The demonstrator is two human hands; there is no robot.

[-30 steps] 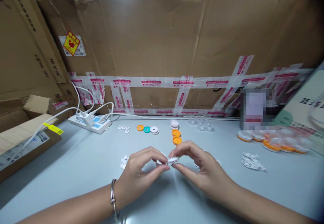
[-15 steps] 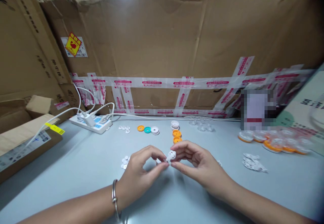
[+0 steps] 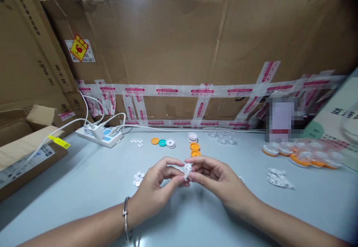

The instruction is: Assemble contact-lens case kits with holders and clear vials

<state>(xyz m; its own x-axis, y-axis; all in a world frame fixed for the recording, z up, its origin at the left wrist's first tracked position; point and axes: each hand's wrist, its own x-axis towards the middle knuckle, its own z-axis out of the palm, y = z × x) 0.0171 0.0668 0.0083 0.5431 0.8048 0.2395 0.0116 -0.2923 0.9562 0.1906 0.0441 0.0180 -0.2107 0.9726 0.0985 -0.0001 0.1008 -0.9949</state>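
Observation:
A small white plastic part (image 3: 187, 171) is pinched between the fingertips of my left hand (image 3: 163, 181) and my right hand (image 3: 216, 174), a little above the table. Its exact kind is too small to make out, and fingers cover some of it. Just beyond my right fingertips lie two orange rings (image 3: 195, 146), with white rings (image 3: 192, 137) stacked behind them. Several small white discs (image 3: 138, 178) lie to the left of my left hand. Some white piece shows partly behind my right hand.
On the grey table (image 3: 92, 187) stand a power strip (image 3: 99, 135) with white cables and an open cardboard box (image 3: 30, 150). Flat white pieces (image 3: 279, 178) and clear-and-orange round parts (image 3: 300, 159) lie right. Clear domes (image 3: 223, 137) sit behind. A large carton (image 3: 167, 46) walls off the back.
The white part has been turned more upright between my fingertips. My left fingers have shifted their grip, the index finger lifting to its upper end. The view has moved slightly.

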